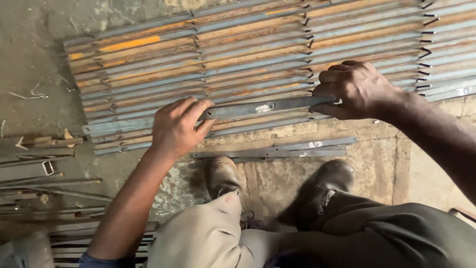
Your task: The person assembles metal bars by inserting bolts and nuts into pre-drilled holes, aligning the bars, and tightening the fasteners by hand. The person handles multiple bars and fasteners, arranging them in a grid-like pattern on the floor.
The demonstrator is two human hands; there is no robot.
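Observation:
My left hand [177, 126] and my right hand [356, 88] each grip one end of a flat grey steel bar [265, 107], held level just above the near edge of a row of similar flat bars [248, 54]. The row lies side by side on the concrete floor, rusty orange and grey, with small bent hooks at the ends. Two more loose bars [275, 149] lie on the floor between the row and my boots.
My two dusty boots [223, 176] stand close to the loose bars, knees bent below. A pile of scrap metal strips and rods [39, 168] lies at the left. More stacked strips [99, 238] sit at the bottom left.

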